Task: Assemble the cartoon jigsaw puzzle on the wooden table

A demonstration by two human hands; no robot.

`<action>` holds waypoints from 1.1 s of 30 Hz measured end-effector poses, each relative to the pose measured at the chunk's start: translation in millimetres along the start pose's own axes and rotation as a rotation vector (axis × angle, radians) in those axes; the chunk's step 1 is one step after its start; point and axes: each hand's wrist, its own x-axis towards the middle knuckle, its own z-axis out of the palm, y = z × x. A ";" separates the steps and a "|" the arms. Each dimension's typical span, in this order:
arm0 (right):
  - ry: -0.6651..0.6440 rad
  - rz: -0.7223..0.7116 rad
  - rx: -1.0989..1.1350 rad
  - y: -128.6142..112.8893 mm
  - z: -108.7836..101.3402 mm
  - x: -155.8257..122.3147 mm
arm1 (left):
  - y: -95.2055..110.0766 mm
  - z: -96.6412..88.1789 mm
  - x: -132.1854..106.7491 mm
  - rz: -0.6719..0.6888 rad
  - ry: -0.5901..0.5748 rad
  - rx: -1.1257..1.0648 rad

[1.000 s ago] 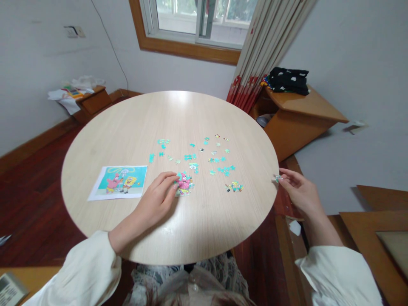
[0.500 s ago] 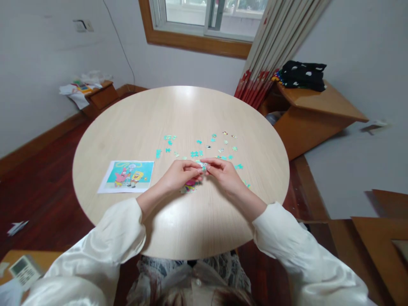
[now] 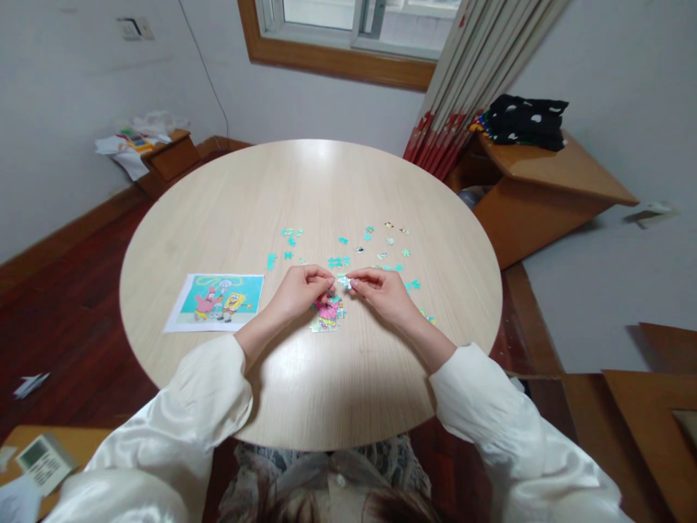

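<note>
My right hand [image 3: 382,289] pinches a small pale and teal jigsaw puzzle piece [image 3: 344,281] between thumb and fingertips, just above the table. Close on its left, my left hand [image 3: 305,290] has thumb and fingers pressed together; whatever they hold, if anything, is too small to make out. Below the left fingertips lies a joined patch of puzzle [image 3: 327,314] with a pink figure, partly covered by that hand. Beyond the hands, several loose teal puzzle pieces [image 3: 338,261] are scattered. A printed reference picture [image 3: 221,299] of cartoon figures lies left of my left wrist.
All this rests on a round pale wooden table [image 3: 305,392]. Paler pieces [image 3: 390,241] lie at the far right of the scatter. A wooden cabinet [image 3: 566,181] with a black spotted cloth [image 3: 527,122] stands right, by a curtain [image 3: 462,87]. A white device [image 3: 46,463] sits lower left.
My hands have drawn slightly apart. The left fingertips have moved left off the piece, which stays in my right hand. More of the pink puzzle patch shows. The view has shifted a little.
</note>
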 end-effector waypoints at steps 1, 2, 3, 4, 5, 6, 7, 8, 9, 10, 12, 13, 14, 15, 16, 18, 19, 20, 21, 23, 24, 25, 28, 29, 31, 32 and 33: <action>0.005 -0.010 -0.018 1.3 -0.9 1.2 | -1.4 -0.7 0.8 0.017 0.009 0.018; 0.009 -0.018 -0.033 2.5 -1.6 2.2 | -3.2 -1.2 1.4 0.036 0.013 0.033; 0.013 -0.026 -0.046 3.6 -2.0 2.9 | -5.1 -1.4 2.0 0.056 0.013 0.043; 0.017 -0.033 -0.055 4.5 -2.2 3.4 | -7.2 -1.5 2.4 0.078 0.006 0.053; 0.018 -0.039 -0.063 5.2 -2.3 3.6 | -9.2 -1.2 2.8 0.103 0.001 0.068; 0.017 -0.044 -0.068 5.8 -2.2 3.7 | -11.0 -0.8 3.1 0.129 -0.005 0.095; 0.014 -0.046 -0.071 6.4 -2.0 3.7 | -12.6 -0.3 3.2 0.158 -0.005 0.136; 0.008 -0.048 -0.076 6.9 -1.9 3.6 | -13.8 0.3 3.2 0.189 -0.002 0.192; 0.002 -0.052 -0.087 7.4 -1.8 3.6 | -14.7 0.8 3.2 0.223 0.002 0.258; -0.004 -0.057 -0.102 7.8 -1.7 3.5 | -15.3 1.2 3.0 0.256 0.006 0.326; -0.008 -0.071 -0.140 8.7 -1.8 3.6 | -16.3 1.5 2.5 0.319 0.003 0.445; -0.007 -0.078 -0.157 9.0 -1.9 3.7 | -16.9 1.4 2.3 0.348 -0.003 0.491; -0.007 -0.085 -0.169 9.3 -1.9 3.8 | -17.7 1.1 2.1 0.379 -0.007 0.531; -0.008 -0.091 -0.177 9.5 -1.9 3.9 | -18.7 0.6 2.1 0.413 -0.003 0.569; -0.012 -0.095 -0.181 9.6 -1.9 3.9 | -19.8 0.1 2.1 0.449 0.005 0.608; -0.022 -0.102 -0.189 9.6 -1.7 3.9 | -22.0 -0.9 2.5 0.516 0.026 0.682; -0.027 -0.105 -0.192 9.5 -1.5 3.9 | -22.9 -1.3 2.7 0.541 0.031 0.712; -0.031 -0.107 -0.195 9.3 -1.3 3.9 | -23.6 -1.6 2.9 0.558 0.030 0.738; -0.035 -0.109 -0.197 9.2 -1.1 4.0 | -24.0 -1.7 3.0 0.569 0.024 0.757; -0.045 -0.112 -0.203 8.9 -0.9 4.1 | -24.2 -1.8 3.0 0.593 0.015 0.785; -0.047 -0.115 -0.208 9.0 -1.0 4.2 | -24.2 -1.8 2.9 0.605 0.011 0.794; -0.046 -0.119 -0.216 9.1 -1.1 4.3 | -24.1 -1.9 2.8 0.615 0.008 0.799; -0.015 -0.128 -0.253 9.8 -2.0 4.0 | -24.1 -2.2 2.8 0.622 -0.002 0.799; 0.003 -0.131 -0.270 9.9 -2.4 3.7 | -24.2 -2.4 2.9 0.618 -0.004 0.800; 0.049 -0.141 -0.323 9.6 -3.4 2.7 | -24.7 -2.8 3.6 0.602 -0.003 0.812; 0.072 -0.153 -0.360 9.1 -3.9 2.0 | -25.0 -2.9 4.0 0.593 -0.003 0.824; 0.092 -0.171 -0.400 8.6 -4.5 1.4 | -25.3 -3.0 4.6 0.584 0.000 0.839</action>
